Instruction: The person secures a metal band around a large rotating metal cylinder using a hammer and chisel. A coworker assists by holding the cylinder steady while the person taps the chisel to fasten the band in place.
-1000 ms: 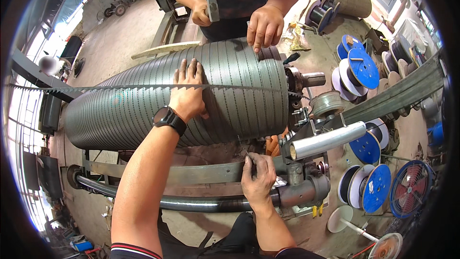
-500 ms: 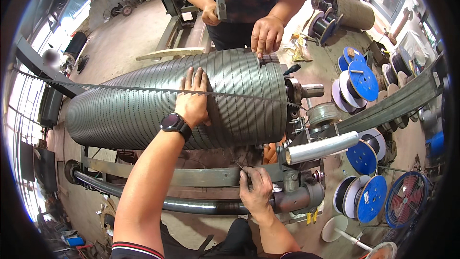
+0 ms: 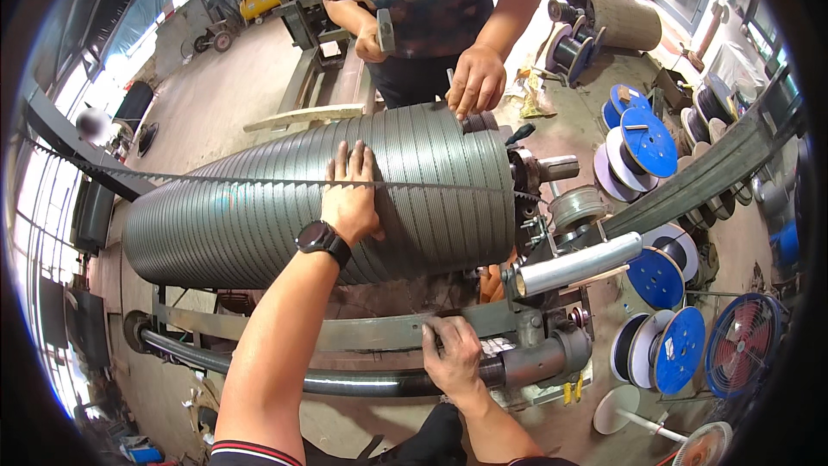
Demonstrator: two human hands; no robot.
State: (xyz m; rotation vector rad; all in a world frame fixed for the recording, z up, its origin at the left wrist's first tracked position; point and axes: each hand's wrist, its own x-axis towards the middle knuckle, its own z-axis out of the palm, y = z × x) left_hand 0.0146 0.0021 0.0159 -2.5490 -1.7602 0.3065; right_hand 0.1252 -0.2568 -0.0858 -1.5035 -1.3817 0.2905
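1. Left hand [image 3: 349, 198] lies flat on the ribbed drum [image 3: 285, 211], fingers extended and slightly apart, clamped on nothing. The drum lies lengthwise across the middle of the view.
2. Right hand [image 3: 453, 354] hangs near the frame bar [image 3: 345, 330], fingers curled, thumb close to the forefinger; whether anything small is pinched there I cannot tell.
3. Facing the person, a co-worker has a hammer [image 3: 385, 30] in the right hand [image 3: 369, 45]; the left hand of the co-worker [image 3: 479, 82], at the drum's upper right edge, has a slim rod [image 3: 449, 78] beside it.
4. Judging by the surface, ribbing is in place along nearly the whole drum; what seems left is the darker patch [image 3: 479, 122] at that upper right edge, where the ribs stop short.
5. A toothed band [image 3: 216, 179] crosses in front of the drum at finger height, so upward room for the left hand looks limited.
6. At the right end, the shaft [image 3: 559, 168], pulley [image 3: 576, 205] and silver tube [image 3: 580, 264] crowd the edge.
7. Between the drum's lower edge and the frame bar is a gap; the right hand appears to have more room toward the person's body.
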